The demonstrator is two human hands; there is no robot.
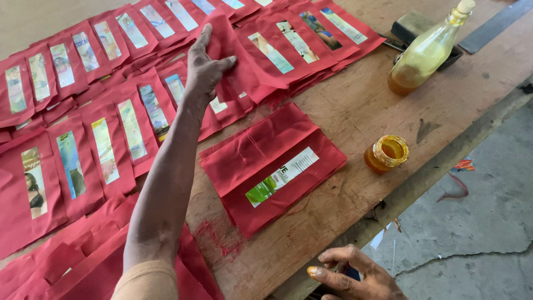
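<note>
Pinching a red paper bag [236,53] by its upper edge, the left hand [204,69] has thumb on one face and fingers behind, the bag lifted slightly off the overlapping rows of like bags [105,122] that cover the far and left part of the bench [355,105]. It looks light, thin and floppy, likely to crease or tear if pulled hard, so an edge or corner pinch seems the sensible hold. Each bag carries 1 narrow upright strip of printed colour paper down its middle, mostly pale blue, green and white.

Nearer lies a separate folded red bag [272,164] with a green and white strip set aslant. Right of it stands a small open jar [387,154] of amber liquid, and farther back a stoppered glass bottle [427,50] of yellowish liquid, both breakable.

The right hand [355,278] rests at the bench's near edge, fingers curled over something dark; what it holds I cannot tell.
</note>
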